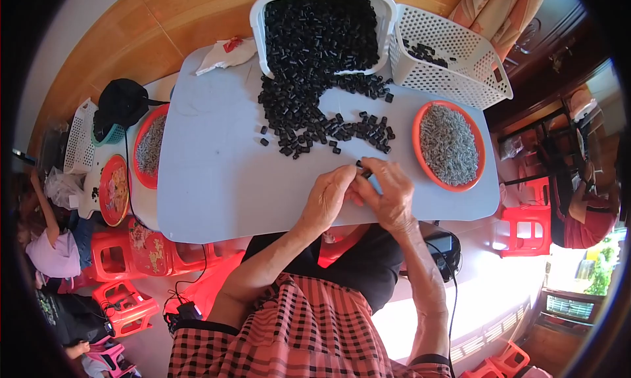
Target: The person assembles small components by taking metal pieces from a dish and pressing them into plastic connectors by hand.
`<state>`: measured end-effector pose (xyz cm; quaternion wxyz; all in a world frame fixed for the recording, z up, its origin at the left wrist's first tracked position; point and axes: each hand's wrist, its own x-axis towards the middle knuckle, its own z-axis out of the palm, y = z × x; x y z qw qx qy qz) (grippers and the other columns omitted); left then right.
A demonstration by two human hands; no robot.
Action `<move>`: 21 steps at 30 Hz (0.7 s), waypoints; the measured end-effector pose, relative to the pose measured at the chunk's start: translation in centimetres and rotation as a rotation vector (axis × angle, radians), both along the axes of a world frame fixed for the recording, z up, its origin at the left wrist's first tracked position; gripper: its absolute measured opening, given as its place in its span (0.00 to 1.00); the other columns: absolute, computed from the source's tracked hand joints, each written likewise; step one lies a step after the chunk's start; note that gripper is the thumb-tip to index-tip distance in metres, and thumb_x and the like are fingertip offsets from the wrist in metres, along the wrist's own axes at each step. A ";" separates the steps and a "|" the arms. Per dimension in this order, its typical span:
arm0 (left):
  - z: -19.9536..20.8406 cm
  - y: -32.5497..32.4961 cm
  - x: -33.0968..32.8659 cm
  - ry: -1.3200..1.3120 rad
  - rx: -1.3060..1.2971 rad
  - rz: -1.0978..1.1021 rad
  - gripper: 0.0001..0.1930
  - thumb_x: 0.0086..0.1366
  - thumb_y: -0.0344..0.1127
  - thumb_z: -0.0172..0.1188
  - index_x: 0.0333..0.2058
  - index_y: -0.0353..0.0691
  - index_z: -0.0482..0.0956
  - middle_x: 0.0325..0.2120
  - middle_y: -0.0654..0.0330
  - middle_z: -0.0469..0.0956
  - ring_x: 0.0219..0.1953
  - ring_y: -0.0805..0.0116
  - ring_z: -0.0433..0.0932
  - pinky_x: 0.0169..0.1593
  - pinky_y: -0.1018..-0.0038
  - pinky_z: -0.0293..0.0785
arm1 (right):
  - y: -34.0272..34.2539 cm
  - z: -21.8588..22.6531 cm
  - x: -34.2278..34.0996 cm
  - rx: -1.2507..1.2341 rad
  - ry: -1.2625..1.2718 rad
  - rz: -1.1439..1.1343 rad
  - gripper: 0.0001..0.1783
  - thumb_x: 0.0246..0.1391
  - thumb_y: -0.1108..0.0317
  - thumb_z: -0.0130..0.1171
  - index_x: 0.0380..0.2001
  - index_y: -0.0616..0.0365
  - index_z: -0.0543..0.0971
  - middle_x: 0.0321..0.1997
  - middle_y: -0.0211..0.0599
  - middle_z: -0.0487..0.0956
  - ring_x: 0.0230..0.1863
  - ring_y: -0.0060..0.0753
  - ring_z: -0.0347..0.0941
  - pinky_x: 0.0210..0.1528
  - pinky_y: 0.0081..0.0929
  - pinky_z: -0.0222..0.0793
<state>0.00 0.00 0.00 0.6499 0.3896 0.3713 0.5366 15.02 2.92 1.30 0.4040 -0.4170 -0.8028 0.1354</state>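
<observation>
Just over the table's near edge, my left hand and my right hand meet with bent, closed fingers. Between their fingertips they pinch a small black plastic piece, mostly covered by the fingers. Beyond my hands, a loose spread of matching black pieces lies on the table. It spills from a white tub that is tipped toward me and heaped with them. To the right of my right hand stands an orange bowl full of small grey metal pieces.
The light-blue table also bears a white perforated basket with a few black pieces and a crumpled white bag. At left, a side table carries another orange bowl and a black cap. Red stools and other people surround me.
</observation>
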 end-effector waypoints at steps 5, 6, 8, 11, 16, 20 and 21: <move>0.8 0.3 -0.2 0.157 0.108 0.073 0.15 0.70 0.40 0.47 0.33 0.34 0.75 0.27 0.62 0.79 0.28 0.78 0.72 0.35 0.80 0.71 | 6.9 6.9 3.4 0.234 -0.007 -0.185 0.13 0.46 0.74 0.62 0.38 0.63 0.77 0.30 0.43 0.79 0.31 0.39 0.77 0.37 0.30 0.72; 0.9 0.5 -0.5 0.182 0.114 0.062 0.15 0.70 0.40 0.47 0.32 0.34 0.75 0.27 0.62 0.78 0.28 0.78 0.72 0.35 0.79 0.70 | 8.8 8.2 3.9 0.262 0.004 -0.236 0.12 0.47 0.74 0.62 0.37 0.64 0.78 0.29 0.43 0.79 0.30 0.37 0.77 0.35 0.28 0.72; 0.7 0.2 -0.3 0.163 0.073 0.034 0.14 0.69 0.38 0.48 0.31 0.34 0.75 0.26 0.63 0.78 0.28 0.78 0.72 0.37 0.79 0.70 | 12.6 10.3 5.7 0.207 0.025 -0.357 0.12 0.48 0.71 0.63 0.38 0.63 0.80 0.30 0.44 0.81 0.28 0.29 0.77 0.35 0.26 0.72; 0.4 0.0 0.3 0.115 0.049 -0.003 0.14 0.68 0.38 0.50 0.29 0.33 0.74 0.25 0.62 0.77 0.30 0.78 0.72 0.39 0.79 0.70 | 17.2 11.5 8.5 0.329 -0.132 -0.425 0.12 0.49 0.67 0.64 0.37 0.61 0.81 0.33 0.43 0.81 0.32 0.32 0.78 0.37 0.27 0.72; 0.6 0.1 -0.2 0.087 0.015 -0.060 0.11 0.68 0.36 0.50 0.32 0.34 0.75 0.27 0.62 0.77 0.33 0.76 0.74 0.42 0.78 0.69 | 16.7 9.5 3.5 0.206 -0.013 -0.150 0.07 0.48 0.73 0.63 0.33 0.61 0.81 0.30 0.39 0.80 0.29 0.32 0.78 0.34 0.25 0.72; 0.9 0.1 0.1 0.145 0.022 -0.047 0.10 0.67 0.36 0.51 0.36 0.34 0.71 0.25 0.61 0.75 0.31 0.78 0.70 0.39 0.78 0.68 | 16.0 6.0 -0.5 0.012 -0.097 0.050 0.06 0.46 0.77 0.59 0.31 0.63 0.80 0.29 0.43 0.80 0.28 0.39 0.78 0.34 0.29 0.72; 1.3 0.1 0.0 0.148 0.018 -0.040 0.10 0.67 0.36 0.51 0.36 0.34 0.71 0.25 0.61 0.75 0.31 0.78 0.70 0.39 0.78 0.68 | 16.2 5.0 -1.4 -0.005 -0.133 0.070 0.07 0.46 0.77 0.57 0.31 0.62 0.80 0.29 0.44 0.79 0.30 0.43 0.78 0.35 0.32 0.73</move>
